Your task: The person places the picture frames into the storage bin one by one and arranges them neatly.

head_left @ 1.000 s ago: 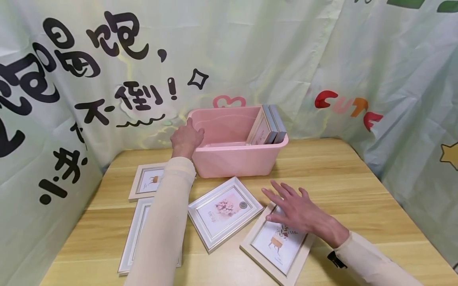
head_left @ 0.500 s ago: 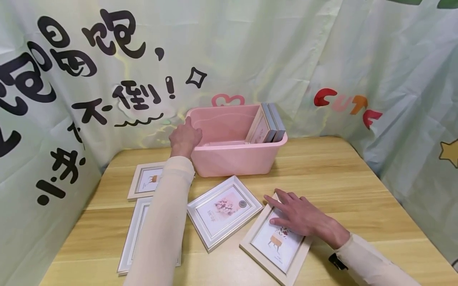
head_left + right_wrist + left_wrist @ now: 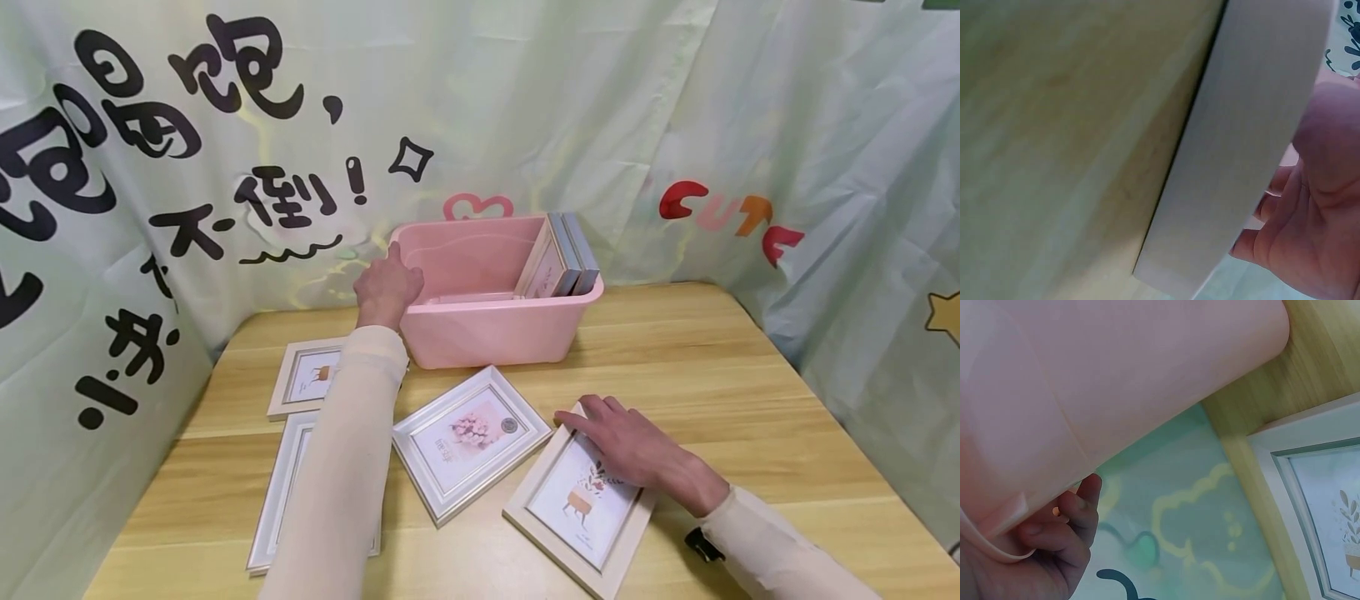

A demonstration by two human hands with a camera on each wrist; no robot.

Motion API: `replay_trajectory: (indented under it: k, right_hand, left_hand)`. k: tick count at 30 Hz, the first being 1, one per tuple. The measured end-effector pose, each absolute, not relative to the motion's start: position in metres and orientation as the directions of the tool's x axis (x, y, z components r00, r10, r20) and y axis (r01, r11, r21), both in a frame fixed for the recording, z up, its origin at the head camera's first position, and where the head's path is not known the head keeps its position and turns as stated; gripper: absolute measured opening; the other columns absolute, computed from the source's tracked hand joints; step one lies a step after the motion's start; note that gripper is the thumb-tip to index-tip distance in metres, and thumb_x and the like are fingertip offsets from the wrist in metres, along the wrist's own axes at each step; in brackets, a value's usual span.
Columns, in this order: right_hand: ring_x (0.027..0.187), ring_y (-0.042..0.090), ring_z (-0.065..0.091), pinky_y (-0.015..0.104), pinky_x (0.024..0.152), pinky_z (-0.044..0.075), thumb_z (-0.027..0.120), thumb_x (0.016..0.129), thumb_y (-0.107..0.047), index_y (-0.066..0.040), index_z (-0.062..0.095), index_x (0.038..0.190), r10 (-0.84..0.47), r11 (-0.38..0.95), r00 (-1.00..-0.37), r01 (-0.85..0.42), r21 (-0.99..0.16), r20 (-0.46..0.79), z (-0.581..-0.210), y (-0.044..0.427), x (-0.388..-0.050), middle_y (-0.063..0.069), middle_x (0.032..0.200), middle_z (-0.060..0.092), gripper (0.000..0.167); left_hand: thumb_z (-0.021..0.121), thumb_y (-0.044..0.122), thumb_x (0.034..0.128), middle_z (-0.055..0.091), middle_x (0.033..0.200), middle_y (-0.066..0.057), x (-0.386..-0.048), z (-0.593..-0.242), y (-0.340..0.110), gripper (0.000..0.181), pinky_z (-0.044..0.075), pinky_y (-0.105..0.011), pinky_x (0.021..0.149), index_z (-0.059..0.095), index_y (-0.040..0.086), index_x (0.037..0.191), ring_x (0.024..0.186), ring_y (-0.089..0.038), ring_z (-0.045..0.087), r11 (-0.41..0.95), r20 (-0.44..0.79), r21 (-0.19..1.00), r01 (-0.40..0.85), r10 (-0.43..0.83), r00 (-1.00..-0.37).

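Hands (image 3: 387, 287) (image 3: 626, 442), curled, grip a glossy pink bin (image 3: 495, 335) (left) and a cream-bordered, plant-print frame (image 3: 577, 508) (right).

Bin (image 3: 491, 337) behind frames (image 3: 471, 446), perhaps two inside

The pink bin (image 3: 495, 335) stands upright midway along the table's (image 3: 720, 367) back edge, frames (image 3: 553, 271) leaning inside its right end. The cream frame (image 3: 579, 507), printed with a plant, lies face up, pointing toward the table's back right corner.
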State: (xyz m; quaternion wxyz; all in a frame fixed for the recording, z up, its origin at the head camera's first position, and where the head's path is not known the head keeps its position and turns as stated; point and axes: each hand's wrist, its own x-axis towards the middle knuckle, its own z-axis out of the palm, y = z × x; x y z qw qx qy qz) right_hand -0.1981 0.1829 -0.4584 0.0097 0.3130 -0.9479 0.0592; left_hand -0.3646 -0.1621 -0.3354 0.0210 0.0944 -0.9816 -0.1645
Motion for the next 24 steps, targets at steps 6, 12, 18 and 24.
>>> replay_trajectory:
  k: [6, 12, 18, 24]
  right_hand:
    - [0.104, 0.030, 0.055, 0.048, 0.077, 0.051, 0.047, 0.092, 0.000, -0.029, 0.052, 0.138, -0.591, 0.798, -0.806, -0.591, -0.117, 0.045, -0.460, 0.182, -0.200, 0.014, 0.129, 0.053, 0.054]
    - [0.100, 0.032, 0.057, 0.052, 0.079, 0.049, 0.046, 0.094, -0.002, -0.028, 0.049, 0.140, -0.560, 0.823, -0.828, -0.559, -0.102, 0.019, -0.454, 0.179, -0.199, 0.016, 0.133, 0.049, 0.053]
    - [0.106, 0.037, 0.056, 0.053, 0.078, 0.051, 0.044, 0.091, 0.006, -0.022, 0.049, 0.142, -0.559, 0.820, -0.829, -0.559, -0.123, 0.038, -0.448, 0.179, -0.199, 0.020, 0.136, 0.046, 0.058]
    - [0.104, 0.034, 0.054, 0.045, 0.075, 0.053, 0.046, 0.088, 0.011, -0.023, 0.051, 0.140, -0.562, 0.811, -0.825, -0.563, -0.156, 0.058, -0.444, 0.183, -0.202, 0.019, 0.136, 0.045, 0.063]
  left_hand:
    - [0.037, 0.041, 0.0940, 0.057, 0.125, -0.027, -0.364, -0.334, -0.162, 0.067, 0.046, -0.056, 0.092, 0.021, 0.012, 0.153, 0.109, -0.045, 0.058, 0.928, 0.002, 0.327, -0.179, -0.190, -0.982]
    - [0.037, 0.041, 0.0937, 0.055, 0.129, -0.027, -0.364, -0.333, -0.163, 0.068, 0.045, -0.057, 0.094, 0.020, 0.012, 0.153, 0.112, -0.046, 0.057, 0.925, 0.000, 0.334, -0.179, -0.190, -0.982]
    - [0.037, 0.041, 0.0934, 0.056, 0.127, -0.028, -0.364, -0.334, -0.163, 0.068, 0.046, -0.057, 0.093, 0.021, 0.012, 0.153, 0.111, -0.046, 0.057, 0.927, 0.003, 0.330, -0.177, -0.188, -0.982]
    - [0.037, 0.041, 0.0935, 0.056, 0.127, -0.027, -0.364, -0.334, -0.162, 0.068, 0.045, -0.057, 0.094, 0.020, 0.013, 0.153, 0.112, -0.046, 0.057, 0.925, 0.000, 0.335, -0.180, -0.191, -0.982]
